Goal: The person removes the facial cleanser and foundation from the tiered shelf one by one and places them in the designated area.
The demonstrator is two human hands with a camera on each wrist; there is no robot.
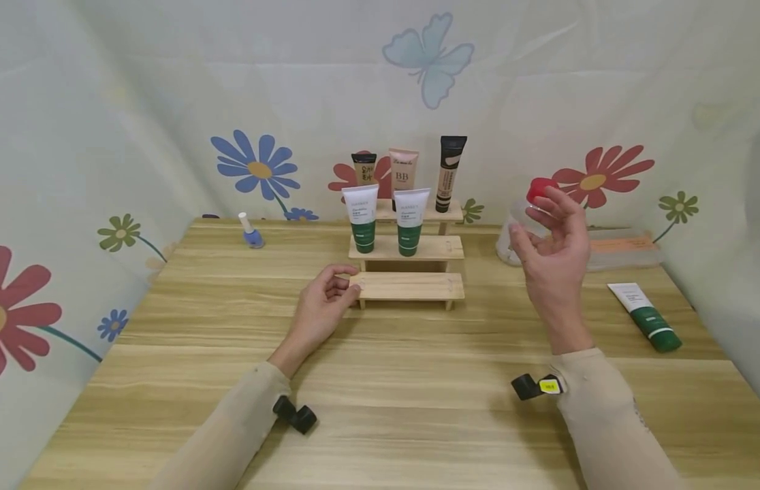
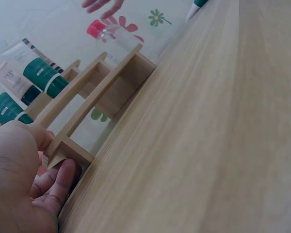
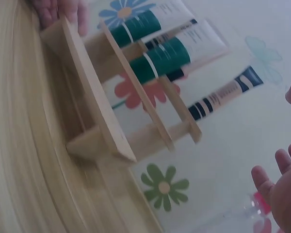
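Note:
A small three-step wooden display rack stands on the table. My left hand holds the left end of its lowest step, fingers around the leg in the left wrist view. Two white-and-green squeeze tubes stand cap-down on the middle step. Along the top step are a black-and-beige tube, a pink BB cream tube and a black-topped tube. My right hand is raised with loosely bent fingers, nothing in it, overlapping a clear jar with a red lid.
Another white-and-green tube lies on the table at the right. Behind it is a clear flat package with an orange strip. A blue nail polish bottle with a white cap stands at the back left. A flowered curtain hangs behind.

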